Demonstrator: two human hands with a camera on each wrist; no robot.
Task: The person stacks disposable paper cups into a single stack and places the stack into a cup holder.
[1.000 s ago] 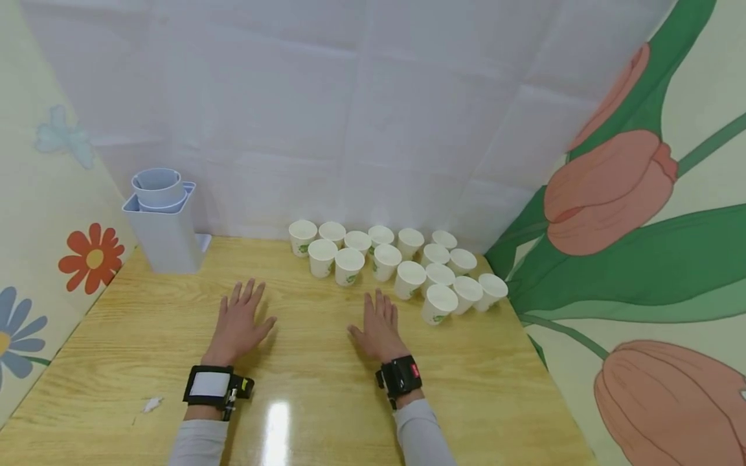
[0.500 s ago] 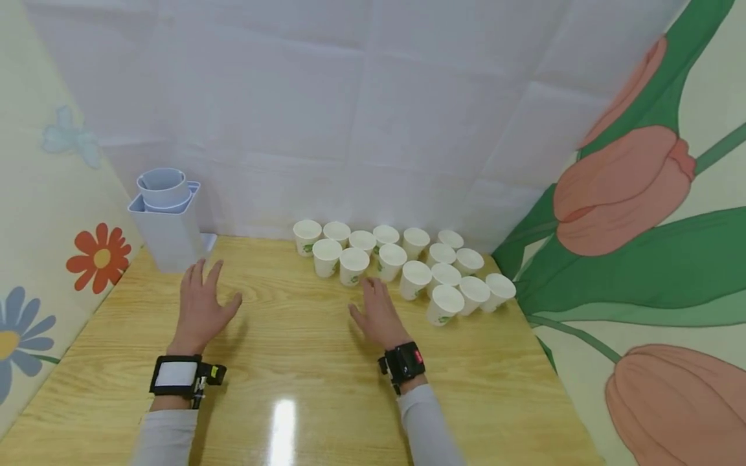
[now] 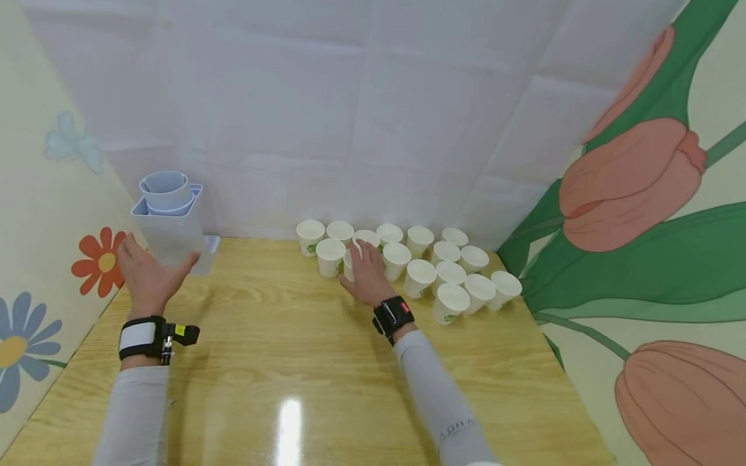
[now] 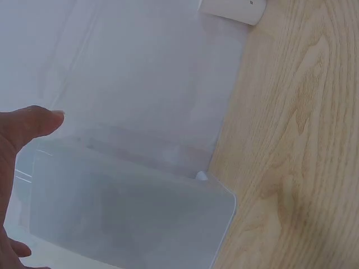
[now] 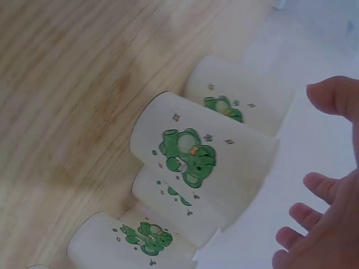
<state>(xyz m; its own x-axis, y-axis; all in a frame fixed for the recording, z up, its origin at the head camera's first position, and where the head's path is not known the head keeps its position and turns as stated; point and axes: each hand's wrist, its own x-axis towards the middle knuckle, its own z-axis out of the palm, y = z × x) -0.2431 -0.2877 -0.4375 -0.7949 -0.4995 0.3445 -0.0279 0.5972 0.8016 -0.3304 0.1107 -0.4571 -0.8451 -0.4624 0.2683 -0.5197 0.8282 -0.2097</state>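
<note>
My left hand (image 3: 150, 275) reaches up in front of a tall pale box-shaped holder (image 3: 169, 236) at the back left, thumb spread away from the fingers. In the left wrist view the thumb (image 4: 33, 126) stands at the edge of the holder's smooth side (image 4: 129, 207). Round pale tubs (image 3: 166, 193) sit nested in the holder's top. Over the white paper cups, my right hand (image 3: 367, 275) partly hides one cup (image 3: 348, 262). The right wrist view shows a cup with a green bear print (image 5: 196, 145) beside the spread fingers; nothing lies between them.
Several more upright paper cups (image 3: 451, 303) stand in rows along the back right of the wooden table (image 3: 262, 362). A white sheet (image 3: 268, 116) hangs behind them. Walls with painted flowers (image 3: 629, 188) flank the table on both sides.
My left hand has moved left and forward to the holder. The right hand has moved forward over the front-left cups. The cups and holder stand as before.
</note>
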